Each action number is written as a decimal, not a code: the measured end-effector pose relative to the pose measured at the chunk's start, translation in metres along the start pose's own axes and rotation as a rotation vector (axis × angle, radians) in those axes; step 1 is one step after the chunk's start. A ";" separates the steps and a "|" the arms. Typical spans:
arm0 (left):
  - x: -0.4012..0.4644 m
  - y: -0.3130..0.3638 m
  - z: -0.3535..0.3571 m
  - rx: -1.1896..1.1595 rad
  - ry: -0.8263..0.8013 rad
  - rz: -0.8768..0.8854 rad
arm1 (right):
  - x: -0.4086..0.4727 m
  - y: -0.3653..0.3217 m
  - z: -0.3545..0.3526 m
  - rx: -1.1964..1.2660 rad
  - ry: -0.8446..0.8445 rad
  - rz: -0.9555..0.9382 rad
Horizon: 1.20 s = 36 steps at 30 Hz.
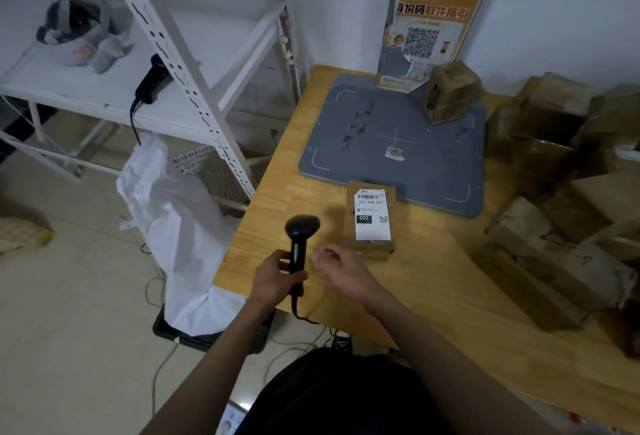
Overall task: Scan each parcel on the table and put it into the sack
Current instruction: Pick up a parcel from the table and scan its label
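The left hand (277,275) grips the handle of a black scanner (300,237) just over the desk's near-left corner, its head raised toward a parcel (370,220) that lies flat near the desk's left edge, white label up, its far end overlapping the near edge of a grey scan pad (346,144). The right hand (341,270) hovers just beside the scanner and short of the parcel, fingers loosely curled and holding nothing. The wooden desk (398,289) shows bare wood along its near edge and between the hands and the heap, and most of the pad's surface is open too. One more parcel (450,92) stands tilted at the pad's far-right corner, against a poster board (429,36). Along the desk's right edge a pile of brown parcels (561,192) is stacked; blur makes the count uncertain, perhaps ten or more. Off the desk's left edge a single white sack (180,223) stands open-mouthed on the floor, touching the near-left corner. Beyond it a white shelf rack (180,54) carries a second black scanner (152,80) and a crumpled grey bundle (83,33).
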<state>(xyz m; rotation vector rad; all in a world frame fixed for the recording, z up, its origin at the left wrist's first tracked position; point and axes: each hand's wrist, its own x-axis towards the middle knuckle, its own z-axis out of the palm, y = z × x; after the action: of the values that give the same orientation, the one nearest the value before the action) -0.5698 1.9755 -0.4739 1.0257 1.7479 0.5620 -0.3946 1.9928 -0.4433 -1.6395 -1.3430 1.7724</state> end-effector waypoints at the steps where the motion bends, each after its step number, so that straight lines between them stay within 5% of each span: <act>1: -0.003 0.005 0.004 0.007 -0.011 0.028 | 0.002 -0.003 0.003 -0.005 -0.003 0.012; 13: -0.009 0.056 0.043 0.095 -0.141 0.226 | 0.012 -0.020 -0.028 0.080 0.252 0.045; 22: 0.052 0.090 0.066 0.181 -0.112 0.123 | 0.017 0.008 -0.100 0.293 0.533 0.152; 29: 0.088 0.091 0.088 0.226 -0.196 -0.050 | 0.027 0.021 -0.118 0.379 0.572 0.209; 36: 0.088 0.078 0.095 0.086 -0.253 -0.066 | 0.030 0.024 -0.124 0.420 0.435 0.178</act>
<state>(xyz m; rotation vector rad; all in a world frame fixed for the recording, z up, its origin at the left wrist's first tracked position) -0.4670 2.0829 -0.4987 1.0466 1.5858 0.3031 -0.2806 2.0527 -0.4625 -1.7950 -0.6034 1.5295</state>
